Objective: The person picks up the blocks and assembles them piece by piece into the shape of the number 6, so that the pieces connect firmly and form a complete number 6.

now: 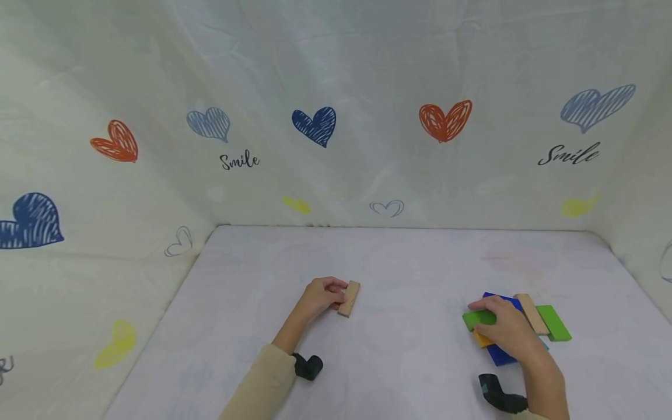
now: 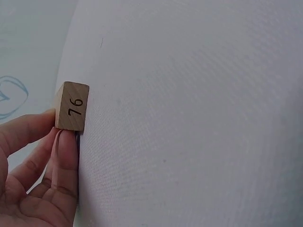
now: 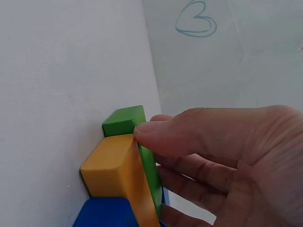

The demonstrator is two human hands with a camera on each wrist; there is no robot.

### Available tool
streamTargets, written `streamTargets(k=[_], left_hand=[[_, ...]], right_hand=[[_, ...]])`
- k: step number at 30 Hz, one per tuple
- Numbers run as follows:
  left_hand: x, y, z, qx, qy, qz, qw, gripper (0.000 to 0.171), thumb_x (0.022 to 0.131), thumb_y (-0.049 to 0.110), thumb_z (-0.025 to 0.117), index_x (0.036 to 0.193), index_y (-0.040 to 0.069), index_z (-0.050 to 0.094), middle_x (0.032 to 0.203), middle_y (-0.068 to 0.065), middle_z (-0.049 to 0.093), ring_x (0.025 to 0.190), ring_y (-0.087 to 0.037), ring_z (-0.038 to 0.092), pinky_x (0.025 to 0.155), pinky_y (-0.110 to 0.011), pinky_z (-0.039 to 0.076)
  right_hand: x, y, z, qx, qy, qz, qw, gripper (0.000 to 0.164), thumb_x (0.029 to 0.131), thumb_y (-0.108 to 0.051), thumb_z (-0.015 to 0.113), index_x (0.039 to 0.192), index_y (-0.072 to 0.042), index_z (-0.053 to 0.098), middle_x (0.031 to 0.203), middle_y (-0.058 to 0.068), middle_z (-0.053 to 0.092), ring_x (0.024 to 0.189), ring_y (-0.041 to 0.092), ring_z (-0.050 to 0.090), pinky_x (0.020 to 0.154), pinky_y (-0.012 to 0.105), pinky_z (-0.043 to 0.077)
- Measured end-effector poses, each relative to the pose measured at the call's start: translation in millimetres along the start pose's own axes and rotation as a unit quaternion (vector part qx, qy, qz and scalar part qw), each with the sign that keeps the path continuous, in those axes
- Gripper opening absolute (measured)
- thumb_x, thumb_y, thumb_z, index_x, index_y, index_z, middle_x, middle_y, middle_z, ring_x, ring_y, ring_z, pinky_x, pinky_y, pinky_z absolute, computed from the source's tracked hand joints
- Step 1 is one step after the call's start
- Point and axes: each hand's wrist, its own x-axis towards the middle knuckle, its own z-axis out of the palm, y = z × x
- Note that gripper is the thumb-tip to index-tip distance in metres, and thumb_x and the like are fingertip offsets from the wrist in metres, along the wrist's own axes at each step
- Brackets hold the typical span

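Note:
On the left part of the table lies a plain wooden block (image 1: 350,298). My left hand (image 1: 323,293) is at its left long side, fingertips touching the side and the edge. In the left wrist view the end of this wooden block (image 2: 73,106) bears the number 76. On the right, my right hand (image 1: 503,326) reaches over a group of coloured blocks and holds a green block (image 1: 479,319) between thumb and fingers. Right beside that green block (image 3: 124,122) in the right wrist view are an orange block (image 3: 106,163) and a blue block (image 3: 106,213).
More blocks lie around the right hand: another plain wooden block (image 1: 532,314), a second green block (image 1: 554,322), and blue blocks (image 1: 501,356) partly under the hand. White cloth walls with printed hearts (image 1: 315,125) rise behind the white table (image 1: 409,274).

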Motion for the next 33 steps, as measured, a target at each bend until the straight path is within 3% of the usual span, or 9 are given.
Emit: streamTargets(k=[16,33], left_hand=[[2.2,-1.8,-0.5,-0.006,-0.001,-0.005,1.0,0.027,0.078,-0.001,0.067,0.104,-0.001,0.066,0.072,-0.003,0.059,0.06,-0.009,0.057,0.059,-0.025,0.053],[3.8,-0.9,-0.1,-0.009,-0.006,-0.01,0.9999,0.026,0.078,-0.001,0.067,0.104,0.0,0.066,0.072,-0.002,0.058,0.061,-0.01,0.057,0.059,-0.025,0.053]], right_hand=[[5.5,-0.5,5.4,-0.02,-0.01,0.018,1.0,0.045,0.077,-0.013,0.066,0.119,0.0,0.058,0.12,0.029,0.047,0.109,0.044,0.042,0.084,0.061,0.038],[4.6,0.3,9.0,-0.033,0.022,0.007,0.999,0.038,0.077,-0.017,0.067,0.111,-0.001,0.059,0.114,0.027,0.049,0.103,0.042,0.041,0.077,0.055,0.04]])
